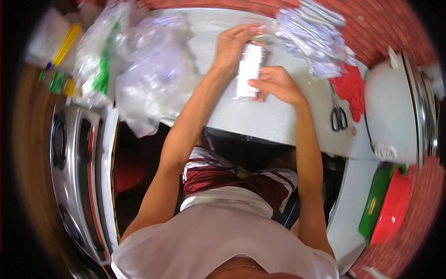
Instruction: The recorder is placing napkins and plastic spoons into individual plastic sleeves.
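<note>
Over the pale tabletop (251,122) I hold a narrow white packet (250,71) in clear plastic, tilted slightly from upright in the view. My left hand (231,45) grips its far end, where clear film and something small and blurred show by the fingertips. The thumb of my right hand (278,83) lies on the packet's near part, with fingers behind it. A heap of similar thin wrapped packets (310,38) lies beyond my right hand. Left of my left forearm sits a large clear plastic bag (156,69) with pale bluish contents.
Dark-handled scissors (338,117) lie at the right beside a red cloth (352,90). A white appliance (390,108) stands at the table's right end, with green (378,205) and red (392,209) plastic containers nearer me. At left are a green-marked plastic bag (101,59) and a gas stove (78,174).
</note>
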`<control>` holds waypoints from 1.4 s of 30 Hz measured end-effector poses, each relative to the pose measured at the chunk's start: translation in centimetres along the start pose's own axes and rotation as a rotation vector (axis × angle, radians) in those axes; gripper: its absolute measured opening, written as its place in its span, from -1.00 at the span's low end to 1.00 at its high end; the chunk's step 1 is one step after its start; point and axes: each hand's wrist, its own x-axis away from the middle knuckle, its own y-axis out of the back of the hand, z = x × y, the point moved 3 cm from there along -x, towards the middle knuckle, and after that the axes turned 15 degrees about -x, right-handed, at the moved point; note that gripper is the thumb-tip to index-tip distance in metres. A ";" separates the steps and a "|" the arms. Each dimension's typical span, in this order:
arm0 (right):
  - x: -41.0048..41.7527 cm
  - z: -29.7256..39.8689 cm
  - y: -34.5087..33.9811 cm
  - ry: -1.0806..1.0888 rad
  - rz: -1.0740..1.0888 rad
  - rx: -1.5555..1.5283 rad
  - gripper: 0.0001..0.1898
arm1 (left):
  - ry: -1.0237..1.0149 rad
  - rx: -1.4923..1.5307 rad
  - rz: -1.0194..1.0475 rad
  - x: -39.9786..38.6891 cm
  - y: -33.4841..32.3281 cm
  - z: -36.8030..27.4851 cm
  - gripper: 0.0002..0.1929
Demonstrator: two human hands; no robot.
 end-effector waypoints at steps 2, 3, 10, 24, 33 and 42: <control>0.3 0.2 0.1 -0.070 -0.003 0.043 -0.71 | -0.015 0.020 -0.063 -0.6 -0.1 0.9 -0.74; 0.4 0.2 0.0 -0.073 0.038 0.049 -0.71 | -0.050 0.071 -0.084 -0.8 -0.3 1.2 -0.80; -0.1 -0.1 -0.9 -0.068 -0.013 0.086 -0.66 | -0.055 -0.005 -0.175 -1.1 0.9 2.1 -0.76; 0.1 2.5 1.1 0.189 -0.407 0.228 -0.53 | -0.510 -1.146 -0.221 -0.5 -0.6 3.8 -0.32; -1.6 6.3 -4.9 0.461 -0.234 0.480 -0.55 | -0.588 -1.237 -0.169 -0.3 -0.3 4.0 -0.67; -1.0 1.6 -1.6 0.591 -0.150 1.024 -0.73 | -0.675 -1.340 0.223 7.7 4.0 2.1 -0.82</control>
